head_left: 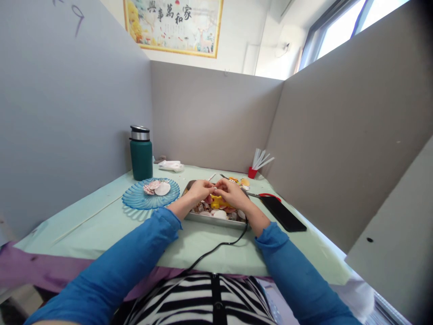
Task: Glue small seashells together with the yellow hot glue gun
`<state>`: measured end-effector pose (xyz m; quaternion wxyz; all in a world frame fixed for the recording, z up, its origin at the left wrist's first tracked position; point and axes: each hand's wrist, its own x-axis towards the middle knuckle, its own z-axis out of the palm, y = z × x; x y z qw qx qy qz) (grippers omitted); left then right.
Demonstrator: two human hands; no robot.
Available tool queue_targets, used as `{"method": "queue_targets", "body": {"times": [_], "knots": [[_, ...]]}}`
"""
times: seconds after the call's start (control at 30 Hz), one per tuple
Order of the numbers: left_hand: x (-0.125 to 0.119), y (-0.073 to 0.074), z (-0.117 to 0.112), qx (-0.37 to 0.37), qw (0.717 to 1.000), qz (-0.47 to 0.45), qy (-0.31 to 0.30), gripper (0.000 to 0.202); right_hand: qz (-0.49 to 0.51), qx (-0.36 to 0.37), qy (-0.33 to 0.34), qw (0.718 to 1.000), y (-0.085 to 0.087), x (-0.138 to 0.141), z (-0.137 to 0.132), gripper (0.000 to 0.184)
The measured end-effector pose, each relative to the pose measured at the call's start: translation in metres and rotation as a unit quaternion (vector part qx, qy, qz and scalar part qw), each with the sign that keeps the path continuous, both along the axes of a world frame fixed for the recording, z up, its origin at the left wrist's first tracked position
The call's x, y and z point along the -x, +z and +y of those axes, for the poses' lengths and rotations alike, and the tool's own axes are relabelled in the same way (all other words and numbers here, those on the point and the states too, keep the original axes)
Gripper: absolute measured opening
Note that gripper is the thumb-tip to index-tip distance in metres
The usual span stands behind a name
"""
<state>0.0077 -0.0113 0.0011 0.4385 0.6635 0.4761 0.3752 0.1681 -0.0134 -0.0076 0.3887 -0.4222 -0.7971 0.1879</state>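
Observation:
My left hand (200,190) and my right hand (230,191) meet fingertip to fingertip above a metal tray (216,220) filled with shells and a yellow object (218,202). Both hands are pinched closed on something small between them; I cannot make out what it is. A black cable (216,247) runs from the tray area toward my body. To the left lies a blue glass plate (150,195) carrying two or three shells (158,187).
A green flask (141,153) stands at the back left, with crumpled white tissue (171,165) beside it. A red cup of white sticks (253,170) sits at the back right. Red-handled scissors (267,195) and a black phone (283,214) lie right of the tray. Grey partition walls enclose the table.

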Motion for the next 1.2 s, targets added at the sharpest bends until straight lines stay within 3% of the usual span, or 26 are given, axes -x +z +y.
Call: {"method": "queue_targets", "body": {"times": [0.23,0.77,1.2], "knots": [[-0.0006,0.0008,-0.0008,0.011,1.000,-0.004,-0.005,0.009,-0.010,-0.007,-0.017,1.000,-0.0007,-0.0009,0.0013,0.015],[0.0029,-0.0043,0.0053,-0.090,0.989,0.112,0.021,0.013,-0.011,-0.001,-0.014,1.000,0.0020,0.0010,-0.0030,0.014],[0.0003,-0.0042,0.0052,-0.055,0.997,0.056,-0.016,0.018,-0.013,-0.018,-0.034,0.999,0.0003,-0.0009,-0.0003,0.012]]}}
